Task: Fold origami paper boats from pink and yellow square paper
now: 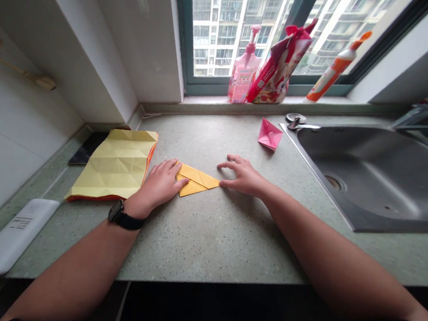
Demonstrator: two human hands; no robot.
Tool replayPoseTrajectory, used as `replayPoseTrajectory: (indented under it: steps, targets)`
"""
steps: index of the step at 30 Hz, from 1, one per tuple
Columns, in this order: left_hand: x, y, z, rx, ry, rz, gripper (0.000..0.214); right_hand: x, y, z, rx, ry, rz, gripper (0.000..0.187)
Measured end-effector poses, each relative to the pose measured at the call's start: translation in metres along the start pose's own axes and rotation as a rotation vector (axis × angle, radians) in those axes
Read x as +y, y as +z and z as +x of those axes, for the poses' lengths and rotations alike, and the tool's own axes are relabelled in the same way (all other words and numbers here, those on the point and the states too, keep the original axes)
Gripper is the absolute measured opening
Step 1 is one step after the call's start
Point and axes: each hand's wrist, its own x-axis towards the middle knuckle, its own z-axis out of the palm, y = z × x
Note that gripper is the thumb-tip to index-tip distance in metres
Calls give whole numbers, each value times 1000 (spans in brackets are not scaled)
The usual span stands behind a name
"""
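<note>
Folded yellow paper (197, 180) lay on the countertop (225, 245), between both hands.
Left hand (163, 180) rested flattened over its left end, unclenched, thumb on top; right hand (245, 177), fingers spread, met the pointed right tip. Pink folded paper (270, 135) sat near the sink (375, 178); creased sheets (119, 160) lay left of the left hand.

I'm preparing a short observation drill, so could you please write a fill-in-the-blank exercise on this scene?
1. The left hand touches the wide end of the folded orange paper, whose narrow tip points toward the ____ hand.
2. The wristwatch is worn on the person's ____ wrist.
3. The small paper shape near the sink is ____ in color.

Missing words: right; left; pink.
</note>
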Motion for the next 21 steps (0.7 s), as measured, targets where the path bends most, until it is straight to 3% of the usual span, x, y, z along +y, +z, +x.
replayPoseTrajectory:
  steps: [4, 6, 11, 14, 21]
  targets:
    - [0, 0, 1, -21, 36, -49, 66, -10, -2, -1, 83, -77, 232, 29]
    - [4, 0, -1, -63, 109, -79, 77, -14, -3, -2, 101, -85, 417, 29]
    - [17, 1, -8, -220, 285, -106, 106, -22, -7, -4, 6, 4, 792, 37]
    - [22, 3, -12, -230, 321, -108, 118, -26, -7, -6, -68, 69, 965, 35]
    - [24, 0, -17, -164, 358, -232, 94, -32, -3, -8, -155, 151, 1196, 31]
